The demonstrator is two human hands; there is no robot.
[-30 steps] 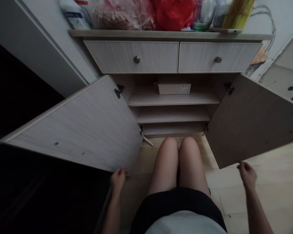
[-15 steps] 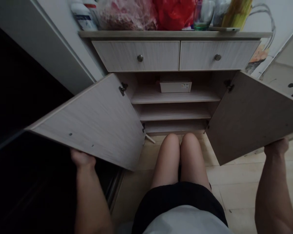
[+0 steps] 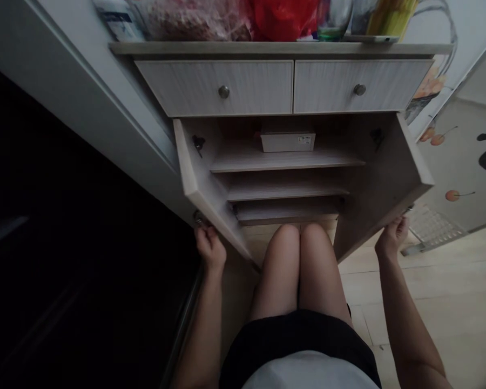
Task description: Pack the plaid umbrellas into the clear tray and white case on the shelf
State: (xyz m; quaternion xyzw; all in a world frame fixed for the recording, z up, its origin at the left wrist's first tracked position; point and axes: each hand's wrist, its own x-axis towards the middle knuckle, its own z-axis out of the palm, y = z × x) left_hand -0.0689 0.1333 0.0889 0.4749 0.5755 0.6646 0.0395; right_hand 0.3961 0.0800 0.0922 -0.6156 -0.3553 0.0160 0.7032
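Both doors of a pale wood cabinet stand partly open, angled toward me. My left hand (image 3: pixel 210 246) is closed on the knob (image 3: pixel 201 219) at the outer face of the left door (image 3: pixel 210 189). On the other side my right hand (image 3: pixel 392 237) pinches the knob (image 3: pixel 408 209) of the right door (image 3: pixel 383 189). Between the doors, a white box (image 3: pixel 287 141) with a small label sits on the upper shelf (image 3: pixel 287 160). Two lower shelf levels show beneath it.
Two shut drawers (image 3: pixel 214 89) run above the doors. On the cabinet top (image 3: pixel 275 48) are a red plastic bag (image 3: pixel 283 19), a clear bag, a glass and a white bottle (image 3: pixel 119 21). My knees are close to the cabinet's base. A dark area lies left.
Both doors have swung inward, leaving a narrower opening. My hands have moved closer together, from the doors' lower edges to their knobs. The view has shifted slightly.
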